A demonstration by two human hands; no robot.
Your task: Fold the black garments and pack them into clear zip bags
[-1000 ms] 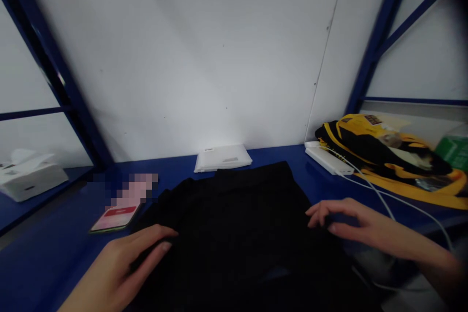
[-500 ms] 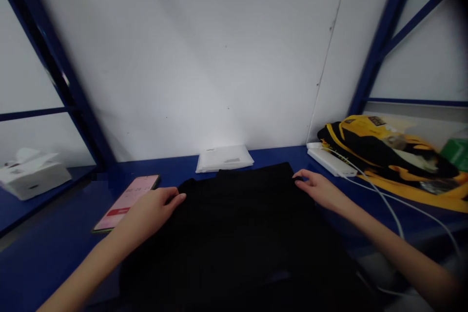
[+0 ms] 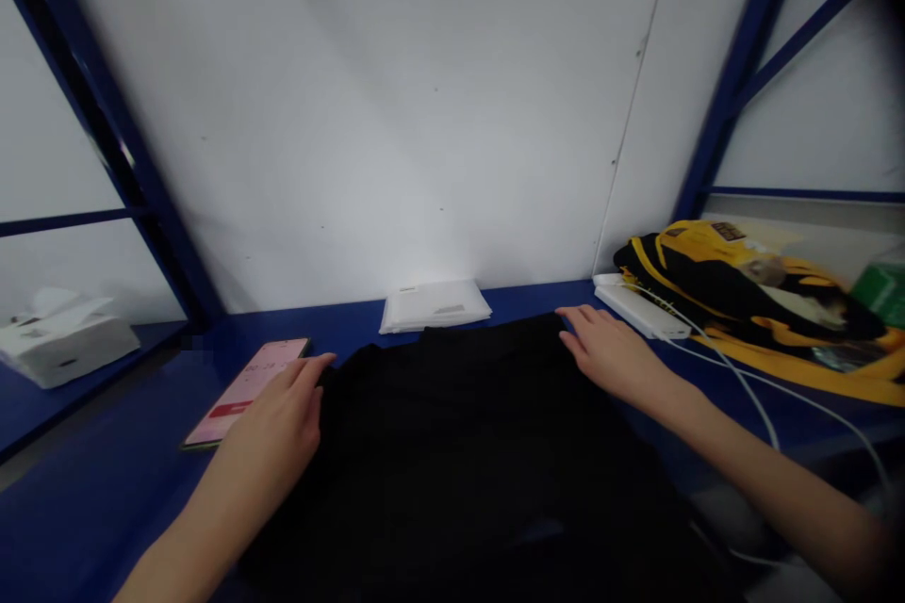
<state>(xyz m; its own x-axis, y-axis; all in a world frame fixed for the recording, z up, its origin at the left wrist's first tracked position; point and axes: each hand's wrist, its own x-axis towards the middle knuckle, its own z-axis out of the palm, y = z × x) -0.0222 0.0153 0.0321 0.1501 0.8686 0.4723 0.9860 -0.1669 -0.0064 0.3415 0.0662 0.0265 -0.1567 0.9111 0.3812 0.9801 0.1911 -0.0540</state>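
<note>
A black cloth garment [image 3: 467,433] lies spread over the blue tabletop, its far edge uneven; too dark to tell what kind it is. My left hand [image 3: 287,410] rests along the garment's left edge with the fingers stretched forward and the thumb lower down against the cloth. At the far right corner of the cloth, my right hand [image 3: 615,353] has its fingers extended and the thumb apart, touching the fabric without a visible pinch. Partly behind my left hand lies a phone [image 3: 258,382] with a lit pink screen.
A stack of white packets [image 3: 435,306] lies against the white wall. On the right are a white power bank [image 3: 640,309] with cables and a black and yellow bag [image 3: 749,292]. A tissue box [image 3: 71,339] stands far left. Blue frame posts [image 3: 735,85] rise on both sides.
My left hand has let go of the left corner and slid back toward me along the edge. The right hand has loosened its pinch and its fingers have spread over the right corner.
</note>
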